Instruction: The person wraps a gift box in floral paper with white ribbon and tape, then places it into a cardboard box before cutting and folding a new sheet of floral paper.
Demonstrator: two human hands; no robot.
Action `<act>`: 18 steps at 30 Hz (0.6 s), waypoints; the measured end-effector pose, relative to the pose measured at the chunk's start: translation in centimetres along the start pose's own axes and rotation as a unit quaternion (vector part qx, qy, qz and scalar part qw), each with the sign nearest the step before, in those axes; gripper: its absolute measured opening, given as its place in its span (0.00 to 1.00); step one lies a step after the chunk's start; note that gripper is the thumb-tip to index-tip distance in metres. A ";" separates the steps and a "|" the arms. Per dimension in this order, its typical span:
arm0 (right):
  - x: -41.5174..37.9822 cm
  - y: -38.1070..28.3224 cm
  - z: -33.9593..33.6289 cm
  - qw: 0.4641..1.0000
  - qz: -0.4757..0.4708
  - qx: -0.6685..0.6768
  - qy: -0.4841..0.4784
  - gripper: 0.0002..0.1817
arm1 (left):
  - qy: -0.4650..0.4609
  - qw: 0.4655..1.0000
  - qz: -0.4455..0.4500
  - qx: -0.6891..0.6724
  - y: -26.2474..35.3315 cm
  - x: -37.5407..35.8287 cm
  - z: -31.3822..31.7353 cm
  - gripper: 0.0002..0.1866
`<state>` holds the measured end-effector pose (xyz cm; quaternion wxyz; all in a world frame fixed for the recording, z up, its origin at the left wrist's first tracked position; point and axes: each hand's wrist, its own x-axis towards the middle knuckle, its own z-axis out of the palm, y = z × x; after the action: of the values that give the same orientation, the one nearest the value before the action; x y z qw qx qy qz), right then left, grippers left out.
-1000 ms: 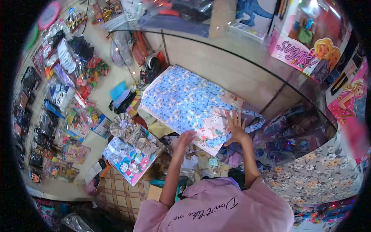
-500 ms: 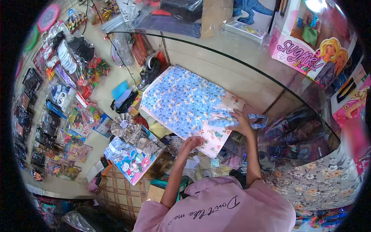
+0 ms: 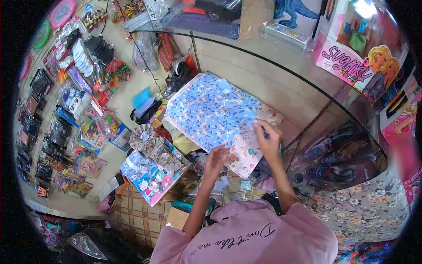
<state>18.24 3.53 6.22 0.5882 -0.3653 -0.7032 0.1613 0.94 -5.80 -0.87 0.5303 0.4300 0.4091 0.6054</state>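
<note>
A sheet of blue floral wrapping paper (image 3: 204, 108) lies on the counter, with a pink floral part (image 3: 246, 154) at its near right end. My left hand (image 3: 215, 162) rests at the near edge of the sheet, fingers outstretched and open. My right hand (image 3: 269, 138) is raised over the right side, closed around what looks like scissors; a dark handle shows between the fingers, and the blades are blurred. A pale blue strip of paper (image 3: 237, 105), smeared by motion, is above the sheet just beyond my right hand.
Left of the sheet is a Hello Kitty printed package (image 3: 151, 182) with a grey ruffled bow (image 3: 147, 143). A glass shelf edge (image 3: 263, 55) curves over the counter. Bagged goods (image 3: 90, 55) hang at left; a doll box (image 3: 351, 53) stands at right.
My right hand has lifted and turned, and the blue strip has swung from the right edge to over the sheet. My left hand has barely moved. The view has shifted slightly.
</note>
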 end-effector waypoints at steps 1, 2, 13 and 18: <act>-0.2 -0.6 1.1 0.995 0.070 0.063 -0.042 0.07 | 0.005 0.998 0.046 0.048 0.1 0.0 0.2 0.30; -0.3 -1.1 2.1 0.979 0.139 0.126 -0.085 0.09 | 0.012 0.991 0.092 0.096 0.1 0.0 0.3 0.33; -2.6 -0.4 12.9 0.887 0.312 0.319 -0.123 0.23 | 0.112 0.981 0.076 0.140 -2.3 -3.4 -1.5 0.15; -3.2 0.1 14.1 0.880 0.306 0.310 -0.189 0.20 | 0.151 0.981 -0.005 0.123 -1.7 -5.8 -4.8 0.17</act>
<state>5.05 4.21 0.21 0.4487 -0.3239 -0.5678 0.6094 -2.72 -11.55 -4.39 0.4085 0.3937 0.5581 0.6055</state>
